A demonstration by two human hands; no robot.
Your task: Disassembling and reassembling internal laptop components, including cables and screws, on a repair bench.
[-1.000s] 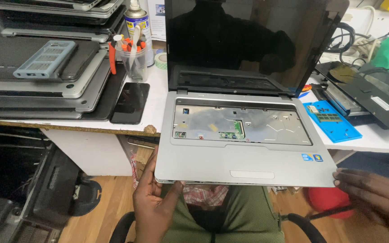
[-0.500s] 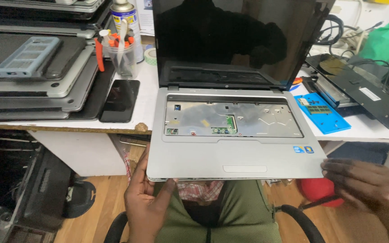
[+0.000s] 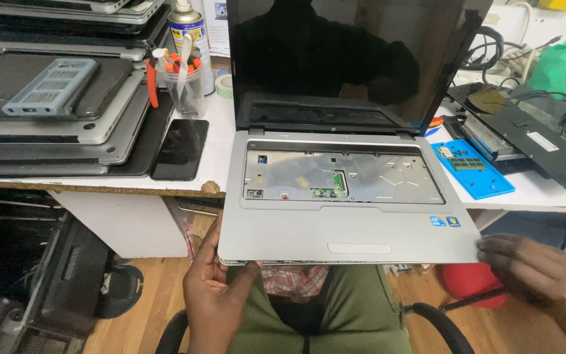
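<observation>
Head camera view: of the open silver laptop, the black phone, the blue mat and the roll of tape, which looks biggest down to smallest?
1. The open silver laptop, held at its front edge by the left hand and right hand, and nearest the camera.
2. The blue mat and black phone look alike; no ranking.
3. The roll of tape, farther back.

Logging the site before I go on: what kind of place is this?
Probably a laptop repair bench: an open laptop with its keyboard removed, a stack of laptops, and a cup of tools beside a spray can.
</observation>
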